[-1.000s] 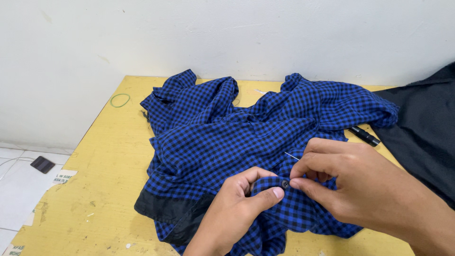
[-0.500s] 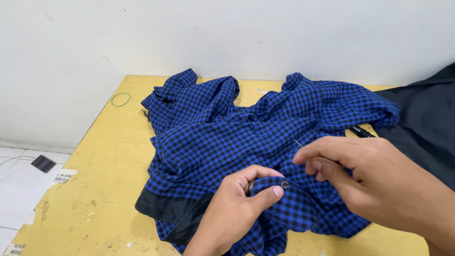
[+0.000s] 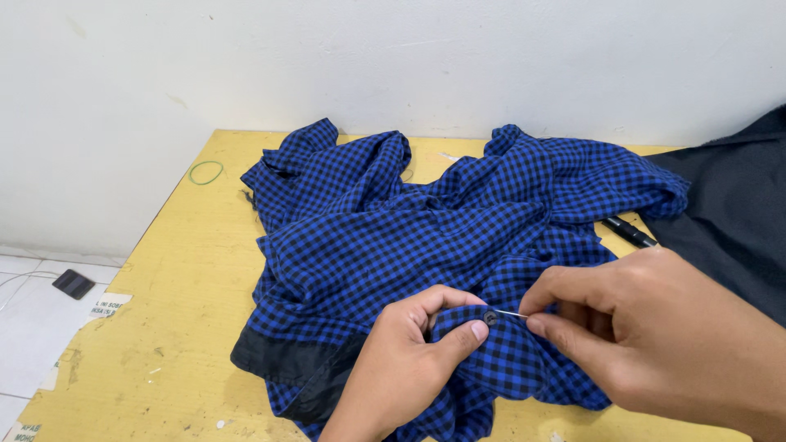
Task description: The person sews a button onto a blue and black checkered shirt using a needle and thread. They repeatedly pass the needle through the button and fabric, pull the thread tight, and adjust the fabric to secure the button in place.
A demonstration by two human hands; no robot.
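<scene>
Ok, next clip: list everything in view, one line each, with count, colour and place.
blue and black checked cotton shirt: one, crumpled across the middle of the table
small dark round button: one, on the shirt fold between the two hands
thin metal needle: one, silvery, beside the button
yellow wooden table: one, against the white wall
green rubber band: one, far left of the table
black pen-like stick: one, at the shirt's right edge
dark grey cloth: one, right side
small black flat square: one, on the floor, left
left hand: pinching the shirt fold at the button
right hand: pinching the needle
</scene>
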